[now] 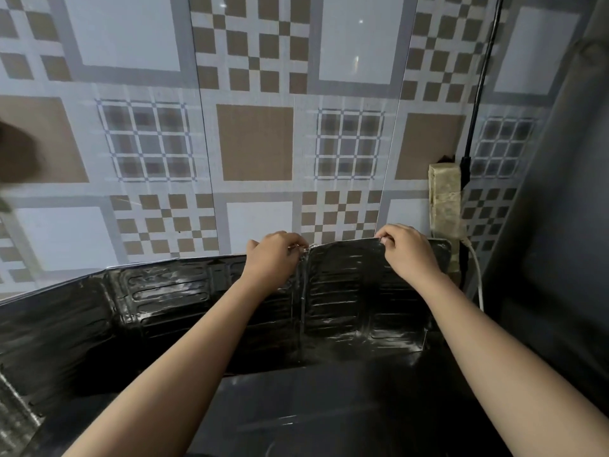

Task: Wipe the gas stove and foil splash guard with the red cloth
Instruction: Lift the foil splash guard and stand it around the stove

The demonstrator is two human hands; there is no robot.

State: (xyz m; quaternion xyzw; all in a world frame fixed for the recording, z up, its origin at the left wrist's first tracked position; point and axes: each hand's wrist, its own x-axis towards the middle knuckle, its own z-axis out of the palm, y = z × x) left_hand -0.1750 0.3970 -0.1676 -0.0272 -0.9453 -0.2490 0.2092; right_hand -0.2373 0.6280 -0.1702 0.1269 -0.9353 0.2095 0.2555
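Note:
The foil splash guard [346, 301] stands upright against the tiled wall, dark and shiny with embossed ribs, folded into several panels. My left hand [275, 258] pinches its top edge at the fold between two panels. My right hand [408, 250] pinches the top edge of the right panel near its far corner. Below the guard lies the dark top of the gas stove [313, 407], partly hidden by my forearms. No red cloth is in view.
A patterned tiled wall [253, 143] fills the background. A grimy power strip [445, 199] hangs on the wall at the right, with a black cable [478, 94] above it and a white cord [476, 268] below. A dark surface stands at the far right.

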